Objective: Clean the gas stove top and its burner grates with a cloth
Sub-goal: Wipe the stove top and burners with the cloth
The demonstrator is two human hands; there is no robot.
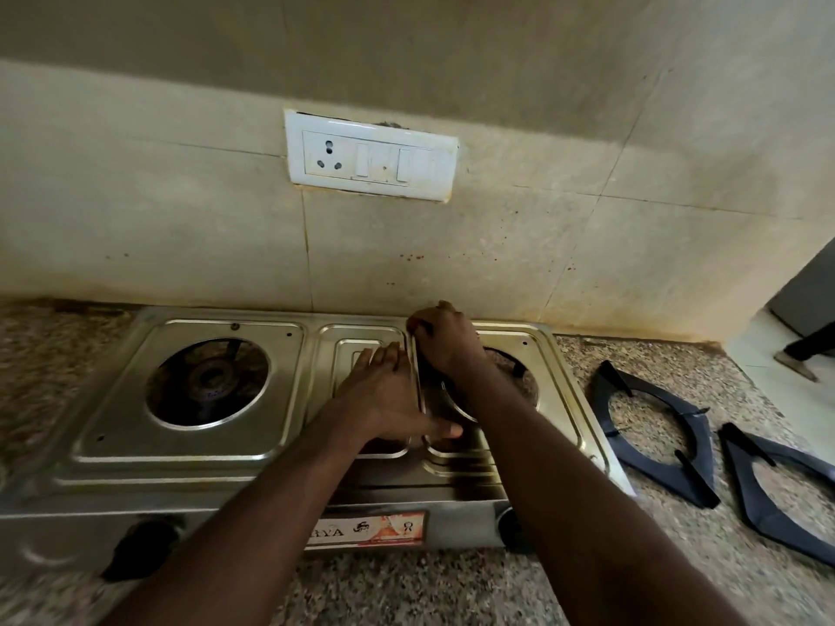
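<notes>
A steel two-burner gas stove (194, 445) sits on a speckled granite bench (406, 589), its back edge close to a tiled wall (180, 219). Both burner grates are off the stove and lie on the bench to its right: one black grate (700, 445) just beside the stove's right end, and the second grate (745, 490) further right and nearer the front edge, close to the first. The left hand (388, 390) lies flat on the stove's centre panel (334, 350), fingers straight and pointing toward the wall, with the thumb stretched out to the right across the seam. The right hand (445, 341) is just behind and to the right of it, its fingers curled over the back left corner of the right burner plate (560, 399), gripping its thin raised rim. The two hands nearly touch along that rim. The left burner (210, 379) is exposed in its round opening, dark and stained; the right burner opening (519, 377) is partly hidden by the right wrist. On the stove's front face are a red and white label (375, 528) and two black knobs, one at the left (140, 546) and one at the right (510, 526), partly covered by the forearms. A white switchboard (370, 160) with a socket is set in the wall above the stove. At the far right, someone's foot (795, 361) shows on the floor.
</notes>
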